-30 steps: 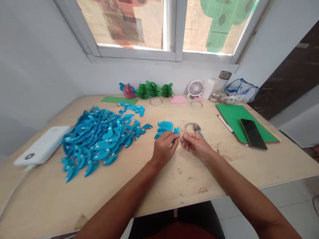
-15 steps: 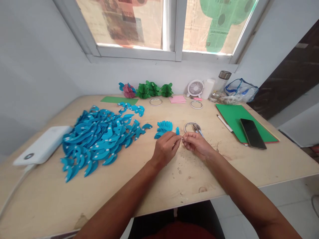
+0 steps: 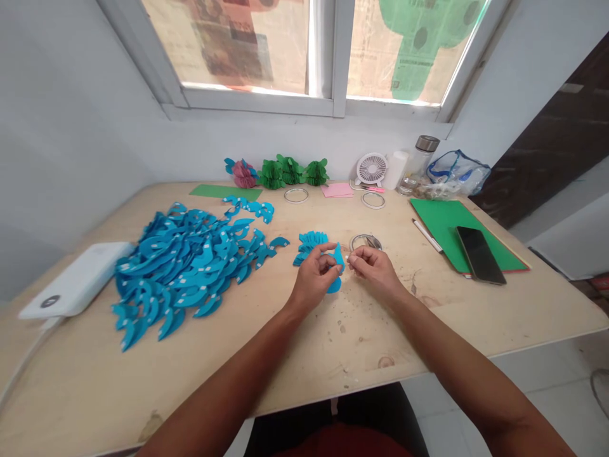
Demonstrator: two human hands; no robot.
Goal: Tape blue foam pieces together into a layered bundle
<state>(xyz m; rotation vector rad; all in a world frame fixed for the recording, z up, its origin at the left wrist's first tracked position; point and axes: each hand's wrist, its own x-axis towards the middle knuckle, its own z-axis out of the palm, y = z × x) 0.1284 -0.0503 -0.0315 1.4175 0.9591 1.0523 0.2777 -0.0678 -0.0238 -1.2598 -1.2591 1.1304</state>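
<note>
My left hand point(image 3: 311, 279) grips a blue curved paper piece point(image 3: 335, 284) between thumb and fingers. Close beside it on the right, the fingers of my right hand point(image 3: 373, 270) are pinched together, with a tiny white bit point(image 3: 347, 258) at their tips. A small stack of folded blue paper pieces point(image 3: 311, 240) lies just beyond my left hand. Behind my right hand a roll of tape point(image 3: 354, 240) rests on the table, and scissors point(image 3: 375, 241) partly covered by the hand lie across it. A large heap of blue paper pieces with white squares point(image 3: 185, 260) spreads to the left.
A white power bank point(image 3: 78, 279) with a cable sits at the left. Along the back are green paper shapes point(image 3: 291, 170), tape rolls point(image 3: 296, 195), a small fan point(image 3: 372, 169) and a glass bottle point(image 3: 421, 165). A phone point(image 3: 480, 254) lies on green sheets point(image 3: 435, 219) at the right.
My hands, touching at the fingertips before, have moved slightly apart. The blue paper piece in my left hand now shows more fully, turned towards me.
</note>
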